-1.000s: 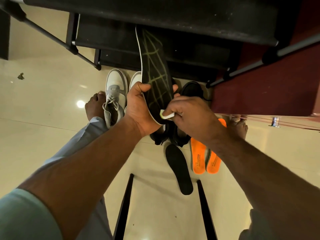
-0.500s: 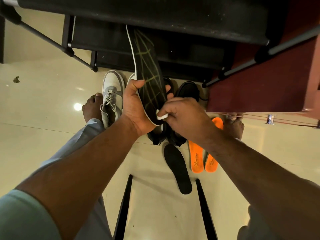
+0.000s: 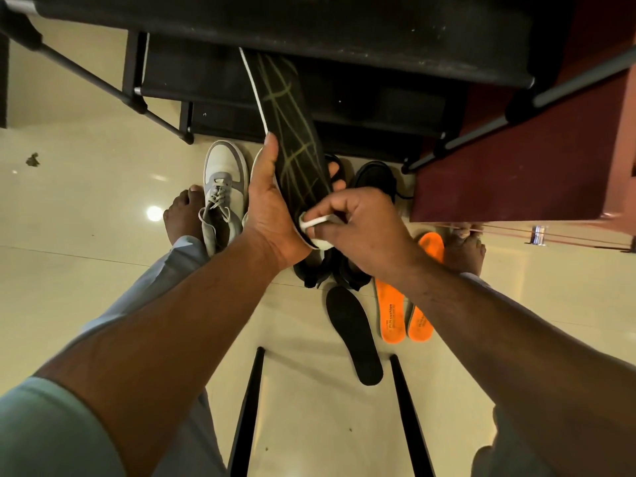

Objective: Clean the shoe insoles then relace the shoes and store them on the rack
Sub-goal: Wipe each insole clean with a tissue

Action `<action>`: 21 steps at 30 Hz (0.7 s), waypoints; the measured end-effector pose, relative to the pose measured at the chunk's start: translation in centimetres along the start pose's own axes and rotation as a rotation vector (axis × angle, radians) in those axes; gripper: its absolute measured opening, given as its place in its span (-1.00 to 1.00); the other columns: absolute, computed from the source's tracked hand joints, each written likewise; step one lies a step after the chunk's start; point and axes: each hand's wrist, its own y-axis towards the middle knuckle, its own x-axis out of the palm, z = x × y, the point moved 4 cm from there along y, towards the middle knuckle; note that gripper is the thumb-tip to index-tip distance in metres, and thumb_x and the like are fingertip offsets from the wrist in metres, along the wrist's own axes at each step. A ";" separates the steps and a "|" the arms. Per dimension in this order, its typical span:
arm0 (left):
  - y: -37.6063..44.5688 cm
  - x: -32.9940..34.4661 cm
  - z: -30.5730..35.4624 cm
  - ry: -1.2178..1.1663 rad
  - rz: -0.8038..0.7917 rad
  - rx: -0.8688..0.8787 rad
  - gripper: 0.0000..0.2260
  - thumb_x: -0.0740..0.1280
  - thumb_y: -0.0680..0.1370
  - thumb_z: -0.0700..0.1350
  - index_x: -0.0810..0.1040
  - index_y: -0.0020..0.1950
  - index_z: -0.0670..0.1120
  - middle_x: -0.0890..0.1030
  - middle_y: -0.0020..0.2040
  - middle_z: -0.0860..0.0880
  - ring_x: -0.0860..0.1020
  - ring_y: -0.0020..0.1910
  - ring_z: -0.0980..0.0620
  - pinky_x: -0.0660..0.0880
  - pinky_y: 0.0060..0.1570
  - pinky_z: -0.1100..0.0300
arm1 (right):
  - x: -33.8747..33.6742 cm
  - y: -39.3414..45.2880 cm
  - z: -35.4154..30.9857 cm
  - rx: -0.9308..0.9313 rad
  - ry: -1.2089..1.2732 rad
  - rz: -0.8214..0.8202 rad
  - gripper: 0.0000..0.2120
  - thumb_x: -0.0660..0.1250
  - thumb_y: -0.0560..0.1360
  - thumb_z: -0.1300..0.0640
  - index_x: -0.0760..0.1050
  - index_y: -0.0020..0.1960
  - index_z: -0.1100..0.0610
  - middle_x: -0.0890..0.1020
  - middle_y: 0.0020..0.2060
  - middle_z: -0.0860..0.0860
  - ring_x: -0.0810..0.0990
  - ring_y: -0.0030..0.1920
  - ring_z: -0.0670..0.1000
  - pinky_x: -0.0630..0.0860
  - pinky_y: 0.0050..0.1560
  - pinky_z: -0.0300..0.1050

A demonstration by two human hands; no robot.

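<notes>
A bare foot (image 3: 184,218) rests on the glossy cream floor tiles (image 3: 69,270). Just beside it stands a grey-and-white laced sneaker (image 3: 225,187). The left hand (image 3: 272,215) grasps a long black insole (image 3: 292,132) with yellowish crossing lines and a white edge: thumb on its left edge, fingers wrapped behind. The insole is held in the air, its tip toward the black shoe rack (image 3: 309,29). The right hand (image 3: 364,228) pinches a small white wipe (image 3: 315,223) against the insole's heel end. Black shoes (image 3: 375,177) stand below the hands. A plain black insole (image 3: 351,332) lies flat on the floor. Just beside it lie two orange insoles (image 3: 390,311), printed "cushion"; the smaller print is illegible.
</notes>
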 end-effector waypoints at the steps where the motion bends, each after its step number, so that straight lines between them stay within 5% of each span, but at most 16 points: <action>1: -0.1 0.4 -0.1 -0.015 -0.047 -0.022 -0.38 0.15 0.51 0.41 0.60 0.11 -0.11 0.57 0.06 -0.12 0.47 0.16 -0.12 0.33 0.40 -0.10 | -0.4 0.3 0.4 0.017 -0.048 0.028 -0.87 0.47 0.41 0.25 0.66 -0.13 0.03 0.66 -0.18 -0.14 0.61 -0.07 -0.21 0.50 -0.06 -0.43; 7: -0.4 0.7 -0.1 0.024 -0.045 -0.055 -0.52 0.16 0.55 0.29 0.56 0.05 -0.11 0.54 -0.01 -0.10 0.53 -0.01 -0.06 0.40 0.25 0.00 | -1.1 0.6 1.4 0.000 -0.186 0.087 -0.90 0.43 0.44 0.26 0.66 -0.08 0.12 0.63 -0.21 -0.13 0.61 -0.12 -0.19 0.54 -0.04 -0.34; 11: -0.2 0.2 0.2 0.046 0.007 -0.097 -0.42 0.14 0.55 0.35 0.59 0.12 -0.13 0.56 0.09 -0.11 0.53 0.11 -0.12 0.43 0.28 -0.05 | 0.3 -0.4 -0.9 -0.281 -0.151 -0.047 -0.87 0.46 0.39 0.33 0.67 -0.08 0.18 0.67 -0.16 -0.05 0.62 -0.10 -0.16 0.55 0.00 -0.28; 15: -0.2 0.5 0.1 0.046 -0.023 -0.114 -0.43 0.06 0.60 0.33 0.46 0.29 -0.12 0.45 0.23 -0.15 0.39 0.26 -0.12 0.21 0.44 -0.06 | -1.0 0.7 0.4 -0.330 -0.346 0.032 -0.85 0.40 0.38 0.40 0.65 -0.10 0.22 0.66 -0.15 0.06 0.64 -0.13 -0.01 0.61 -0.10 -0.01; 21: -0.5 0.5 -0.4 0.015 -0.058 -0.218 -0.33 0.10 0.54 0.41 0.46 0.33 -0.11 0.47 0.21 -0.14 0.43 0.27 -0.11 0.36 0.33 0.02 | 0.0 -0.1 -1.0 -0.471 -0.240 -0.028 -0.87 0.39 0.40 0.39 0.64 -0.09 0.24 0.66 -0.15 0.06 0.63 -0.13 -0.05 0.58 -0.05 -0.13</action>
